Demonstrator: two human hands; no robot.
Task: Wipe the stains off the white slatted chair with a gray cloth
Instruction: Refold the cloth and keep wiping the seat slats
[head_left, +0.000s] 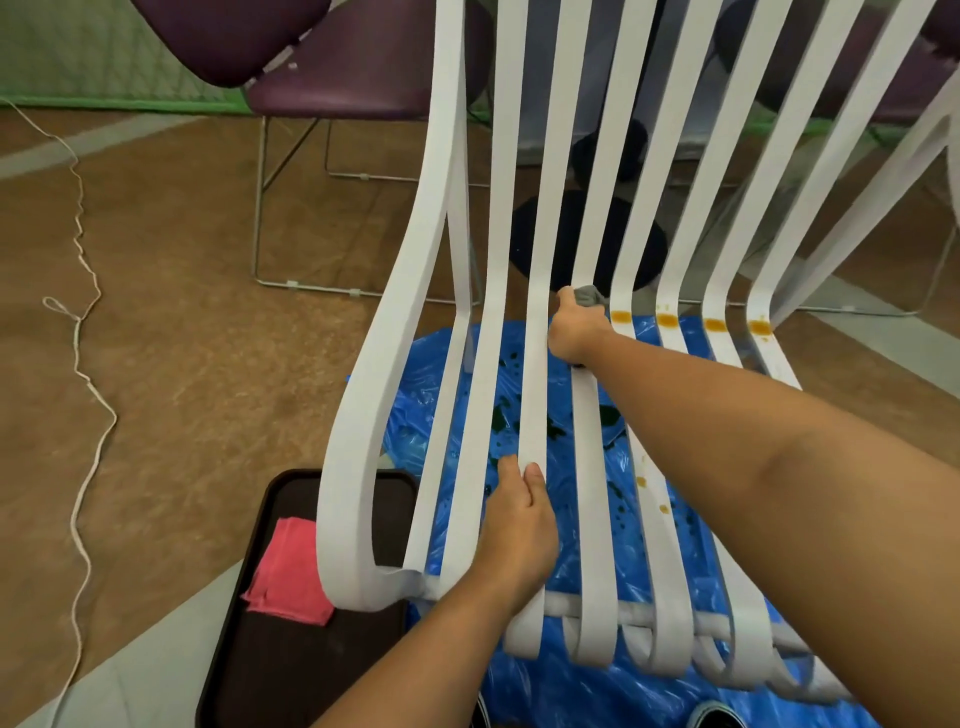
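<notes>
While the left hand (519, 525) grips a slat (535, 405), the right hand (576, 335), squeezing the gray cloth (589, 296), should rub each orange stain (621, 316) hard.

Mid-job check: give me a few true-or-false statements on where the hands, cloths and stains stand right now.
1. The right hand holds the gray cloth against a slat. True.
2. The left hand lies flat on the floor. False: it grips a slat of the white slatted chair near the seat's front.
3. Four slats right of the cloth carry orange stains. True.
4. The pink cloth hangs over the chair back. False: it lies on the dark tray beside the chair.
5. A blue plastic sheet lies under the chair. True.
</notes>
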